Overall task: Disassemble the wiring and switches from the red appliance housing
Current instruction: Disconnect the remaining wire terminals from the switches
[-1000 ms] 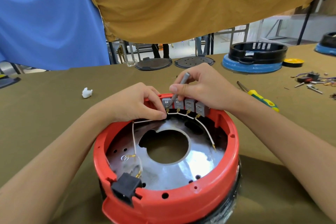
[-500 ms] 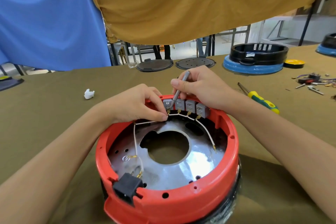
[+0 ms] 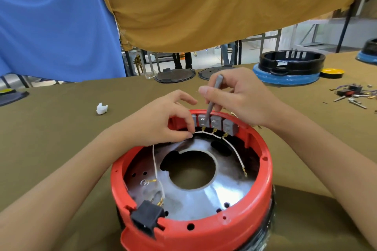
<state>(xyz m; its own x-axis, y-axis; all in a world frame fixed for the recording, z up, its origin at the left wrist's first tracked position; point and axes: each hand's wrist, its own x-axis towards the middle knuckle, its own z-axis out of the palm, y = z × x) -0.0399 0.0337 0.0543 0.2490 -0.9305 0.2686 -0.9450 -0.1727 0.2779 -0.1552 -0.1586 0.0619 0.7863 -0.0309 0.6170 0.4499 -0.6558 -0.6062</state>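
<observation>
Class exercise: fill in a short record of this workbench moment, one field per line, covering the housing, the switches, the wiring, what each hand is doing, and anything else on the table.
Housing: red appliance housing, open side up, on the olive table cover
Switches: grey switches in a row, mounted inside the far rim
Wiring: white wire runs along the switch terminals
Left hand: left hand pinches the wire by the leftmost switch
Right hand: right hand holds a grey tool, tip at a switch
Other items: white scrap; blue-and-black housing

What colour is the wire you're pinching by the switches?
White, a thin insulated wire with brass-coloured terminals; head view shows it.
</observation>
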